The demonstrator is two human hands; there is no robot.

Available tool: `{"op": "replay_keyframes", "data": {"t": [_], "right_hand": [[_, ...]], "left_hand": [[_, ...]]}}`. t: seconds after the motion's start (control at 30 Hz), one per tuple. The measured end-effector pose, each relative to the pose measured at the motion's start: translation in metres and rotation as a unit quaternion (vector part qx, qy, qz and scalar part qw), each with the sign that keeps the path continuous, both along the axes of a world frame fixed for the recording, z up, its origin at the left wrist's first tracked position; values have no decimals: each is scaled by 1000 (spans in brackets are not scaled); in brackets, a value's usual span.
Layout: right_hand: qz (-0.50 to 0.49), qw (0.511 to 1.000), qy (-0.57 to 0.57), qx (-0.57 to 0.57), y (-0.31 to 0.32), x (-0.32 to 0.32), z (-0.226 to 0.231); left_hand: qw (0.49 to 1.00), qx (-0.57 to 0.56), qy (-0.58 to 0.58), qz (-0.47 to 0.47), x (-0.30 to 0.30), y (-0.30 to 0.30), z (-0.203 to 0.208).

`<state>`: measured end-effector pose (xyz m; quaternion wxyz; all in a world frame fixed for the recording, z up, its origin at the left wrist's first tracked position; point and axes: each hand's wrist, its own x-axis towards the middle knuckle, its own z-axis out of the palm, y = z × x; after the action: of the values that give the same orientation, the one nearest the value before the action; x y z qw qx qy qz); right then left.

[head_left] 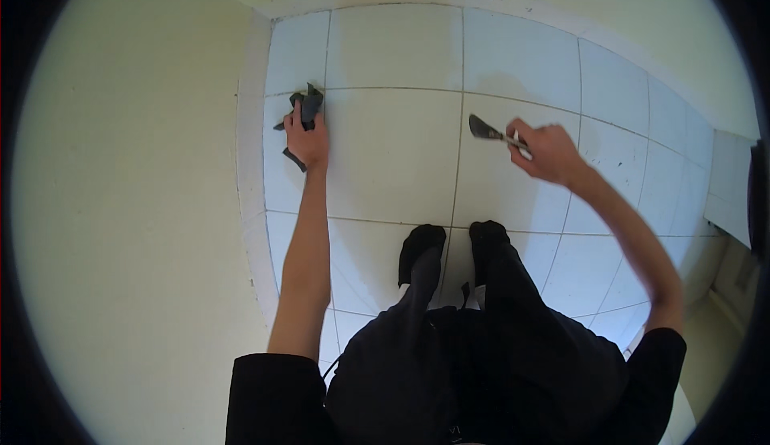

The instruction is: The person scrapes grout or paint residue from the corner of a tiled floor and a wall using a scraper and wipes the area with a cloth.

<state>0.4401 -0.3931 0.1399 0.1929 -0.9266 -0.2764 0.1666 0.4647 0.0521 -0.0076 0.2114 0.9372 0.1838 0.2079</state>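
- Gripped a scraper [485, 128] in the right hand [545, 152], with fingers curled around its pale handle.
- Pointed its dark, flared blade leftward, above or on the pale floor tiles [393, 156]; could not tell whether touching.
- Clutched a crumpled dark cloth [311, 108] in the left hand [309, 142], with fingers over its folds.
- Positioned the cloth at the left side of the floor, near the yellowish wall [144, 204], well apart from the scraper.
- Stood in black socks [421, 244] and dark trousers [393, 365], lower in view than both hands.
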Motion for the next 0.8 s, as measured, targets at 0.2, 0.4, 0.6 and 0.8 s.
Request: {"op": "replay_keyframes", "data": {"t": [0.2,0.4,0.6,0.8], "right_hand": [[51,991,-110,-60,44,69,7],[-89,965,-156,-191,79,84,-46],[-61,943,-249,-212,99,60,-92],[-57,936,-232,-258,109,66,-102]], "left_hand": [[999,34,37,-1,0,-10,-6],[997,63,33,-3,2,-17,-10],[995,91,38,6,2,-14,-15],[993,102,47,20,4,-16,-18]]}}
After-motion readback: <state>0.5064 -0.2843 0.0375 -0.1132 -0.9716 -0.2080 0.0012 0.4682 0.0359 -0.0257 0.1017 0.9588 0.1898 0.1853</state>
